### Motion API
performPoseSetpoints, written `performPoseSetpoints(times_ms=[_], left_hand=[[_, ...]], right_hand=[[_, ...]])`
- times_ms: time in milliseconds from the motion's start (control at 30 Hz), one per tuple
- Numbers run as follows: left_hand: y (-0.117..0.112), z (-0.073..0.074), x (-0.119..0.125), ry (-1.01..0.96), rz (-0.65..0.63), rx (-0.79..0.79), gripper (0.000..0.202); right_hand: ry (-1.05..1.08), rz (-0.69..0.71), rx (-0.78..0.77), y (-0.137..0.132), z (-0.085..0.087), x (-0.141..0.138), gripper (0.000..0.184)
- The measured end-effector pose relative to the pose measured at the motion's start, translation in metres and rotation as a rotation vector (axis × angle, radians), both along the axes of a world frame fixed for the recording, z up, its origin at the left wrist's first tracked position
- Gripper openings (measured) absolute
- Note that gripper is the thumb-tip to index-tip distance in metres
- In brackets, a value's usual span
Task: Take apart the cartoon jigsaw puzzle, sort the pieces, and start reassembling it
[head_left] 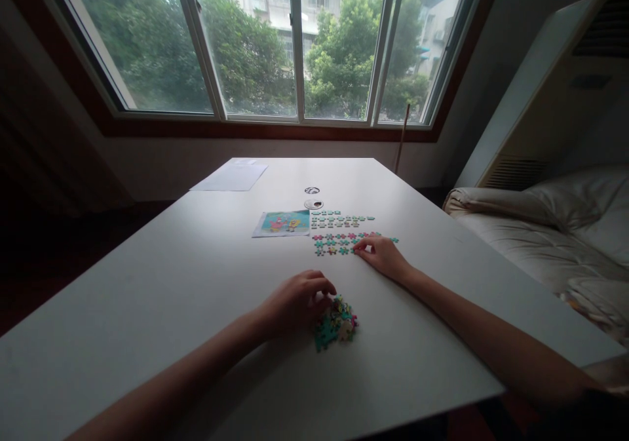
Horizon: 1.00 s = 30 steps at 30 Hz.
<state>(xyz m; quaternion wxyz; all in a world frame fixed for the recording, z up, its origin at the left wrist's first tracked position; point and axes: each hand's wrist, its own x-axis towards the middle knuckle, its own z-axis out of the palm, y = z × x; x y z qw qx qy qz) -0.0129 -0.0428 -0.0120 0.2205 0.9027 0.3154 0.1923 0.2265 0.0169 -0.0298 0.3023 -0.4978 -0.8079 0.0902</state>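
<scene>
A heap of mixed jigsaw puzzle pieces (339, 323), mostly teal with yellow and pink bits, lies on the white table (196, 284). At its left edge rests my left hand (302, 300), fingers curved and slightly apart, with nothing visible in them. Farther off, my right hand (383, 256) pinches a teal puzzle piece (355, 250) between thumb and fingertips, at the right end of the nearest row. Rows of laid-out puzzle pieces (330, 243) stretch beyond that hand, teal and pink ones nearest. Left of the rows lies a picture sheet (285, 223) with cartoon figures.
White paper (228, 175) lies at the table's far left corner. Two round fittings (313, 204) sit in the tabletop beyond the rows. A pale sofa (531, 225) stands to the right, and a window (260, 48) is behind the table.
</scene>
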Motion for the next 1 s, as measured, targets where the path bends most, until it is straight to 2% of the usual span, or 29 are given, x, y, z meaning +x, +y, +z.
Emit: performPoseSetpoints(times_ms=[167, 367, 800, 900, 1000], left_hand=[[-0.001, -0.001, 0.001, 0.002, -0.051, 0.003, 0.023], [0.0, -0.005, 0.001, 0.033, -0.044, 0.011, 0.029], [0.002, -0.006, 0.002, -0.04, 0.001, -0.081, 0.019], [0.002, -0.005, 0.002, -0.089, 0.028, -0.13, 0.013], [0.003, -0.002, 0.003, -0.217, 0.074, -0.286, 0.012]], right_hand=[[0.002, -0.019, -0.005, -0.001, 0.002, -0.001, 0.012], [0.004, -0.015, 0.002, 0.003, -0.002, 0.0, 0.012], [0.053, -0.032, 0.045, 0.002, -0.005, 0.001, 0.011], [0.099, -0.047, 0.074, 0.0, -0.003, 0.001, 0.011], [0.113, -0.008, 0.109, -0.006, 0.001, -0.002, 0.01]])
